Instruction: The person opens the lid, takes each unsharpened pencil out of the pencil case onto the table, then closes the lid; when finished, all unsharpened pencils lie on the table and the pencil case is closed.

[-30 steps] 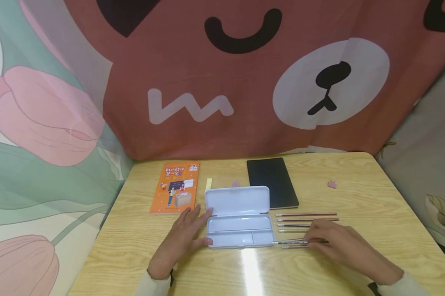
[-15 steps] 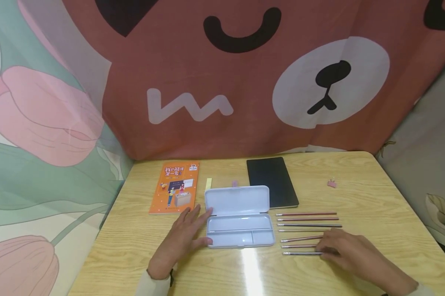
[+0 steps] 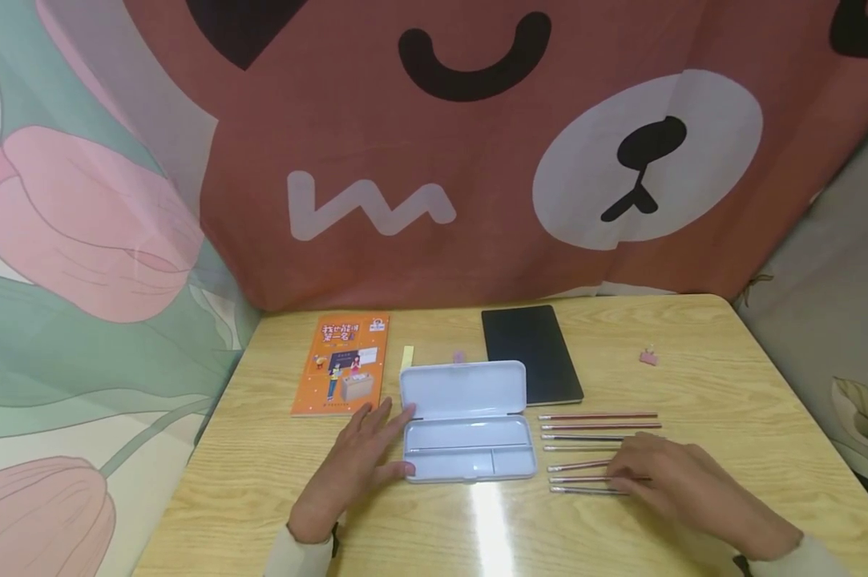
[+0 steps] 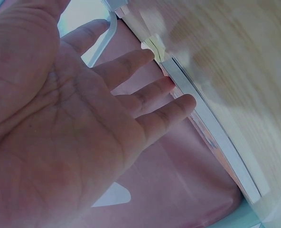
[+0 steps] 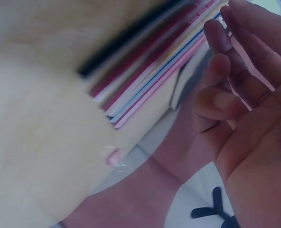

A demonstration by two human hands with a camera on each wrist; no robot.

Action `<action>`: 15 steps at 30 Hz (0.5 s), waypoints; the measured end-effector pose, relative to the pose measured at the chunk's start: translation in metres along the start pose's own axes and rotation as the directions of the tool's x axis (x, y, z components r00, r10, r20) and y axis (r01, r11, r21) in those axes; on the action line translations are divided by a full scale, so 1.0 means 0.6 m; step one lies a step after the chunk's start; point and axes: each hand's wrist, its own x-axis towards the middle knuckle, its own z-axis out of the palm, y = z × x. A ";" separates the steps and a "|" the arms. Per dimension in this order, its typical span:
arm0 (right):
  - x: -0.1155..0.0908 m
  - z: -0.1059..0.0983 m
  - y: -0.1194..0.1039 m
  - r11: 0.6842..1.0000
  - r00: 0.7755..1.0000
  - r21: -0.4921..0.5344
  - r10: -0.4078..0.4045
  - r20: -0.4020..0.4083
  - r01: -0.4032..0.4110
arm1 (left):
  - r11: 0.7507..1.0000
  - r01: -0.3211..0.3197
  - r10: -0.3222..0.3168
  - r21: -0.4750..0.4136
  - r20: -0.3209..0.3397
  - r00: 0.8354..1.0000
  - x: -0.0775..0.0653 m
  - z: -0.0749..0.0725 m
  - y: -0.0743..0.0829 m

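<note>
In the head view my left hand (image 3: 350, 473) lies at the left side of the white pencil case (image 3: 470, 465), fingers spread, with fingertips at its edge. The case stands with its lid raised, and its compartments look bare. In the left wrist view the left hand's fingers (image 4: 126, 69) are extended. Over the right ends of several pencils (image 3: 585, 490), laid in a row beside the case, hovers my right hand (image 3: 675, 477). The right wrist view shows its fingers (image 5: 219, 35) loosely bent and gripping nothing, with the pencils (image 5: 145, 71) apart from them on the table.
An orange book (image 3: 343, 365) lies at the back left, and a black notebook (image 3: 538, 361) behind the case. A yellow strip (image 3: 408, 357) and a small purple item (image 3: 458, 357) sit behind the lid. A pink binder clip (image 3: 648, 357) rests at the back right.
A second ago my right hand held a dark pencil near the case; it was then set at the near end of the row. The hand has since shifted slightly left. My left hand has not moved.
</note>
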 end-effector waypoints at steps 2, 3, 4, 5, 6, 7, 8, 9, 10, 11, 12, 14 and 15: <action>0.018 -0.008 -0.008 1.000 1.000 -0.014 0.007 0.006 -0.007 | 1.000 0.003 -0.003 -0.004 -0.001 1.000 -0.001 -0.001 0.000; 0.029 -0.011 -0.012 1.000 1.000 -0.023 0.002 0.009 -0.002 | 1.000 0.005 -0.005 -0.006 -0.001 1.000 -0.002 -0.001 0.000; 0.039 -0.014 -0.016 0.999 1.000 -0.034 -0.007 0.003 0.007 | 1.000 0.005 -0.005 -0.008 -0.003 1.000 -0.002 -0.001 0.000; 0.050 -0.015 -0.019 0.999 1.000 -0.047 -0.019 -0.008 0.019 | 1.000 0.005 -0.005 -0.010 -0.004 1.000 -0.003 -0.001 0.000; 0.060 -0.017 -0.023 0.998 0.999 -0.058 -0.038 -0.021 0.036 | 1.000 0.003 -0.003 -0.010 -0.006 1.000 -0.003 0.000 -0.001; 0.070 -0.017 -0.027 0.996 0.997 -0.069 -0.063 -0.034 0.060 | 1.000 0.000 0.000 -0.009 -0.007 1.000 -0.003 0.000 -0.001; 0.080 -0.017 -0.031 0.994 0.995 -0.074 -0.089 -0.047 0.085 | 1.000 -0.002 0.002 -0.010 -0.008 1.000 -0.003 0.000 -0.002; 0.089 -0.017 -0.035 0.992 0.993 -0.078 -0.107 -0.057 0.103 | 1.000 -0.005 0.005 -0.009 -0.008 1.000 -0.003 0.001 -0.002; 0.098 -0.016 -0.039 0.991 0.991 -0.076 -0.118 -0.059 0.114 | 1.000 -0.007 0.007 -0.008 -0.009 1.000 -0.002 0.001 -0.002; 0.108 -0.015 -0.044 0.990 0.990 -0.068 -0.127 -0.055 0.123 | 1.000 -0.006 0.006 -0.007 -0.007 1.000 -0.001 0.001 -0.003; 0.117 -0.013 -0.048 0.989 0.989 -0.063 -0.137 -0.052 0.134 | 1.000 -0.004 0.004 -0.007 -0.005 1.000 -0.001 0.002 -0.003; 0.136 -0.008 -0.058 0.989 0.989 -0.039 -0.142 -0.039 0.141 | 1.000 0.006 -0.006 -0.008 -0.001 1.000 0.000 0.001 -0.003; 0.146 -0.004 -0.063 0.989 0.989 -0.025 -0.144 -0.033 0.144 | 1.000 0.012 -0.012 -0.007 0.002 1.000 0.000 0.001 -0.003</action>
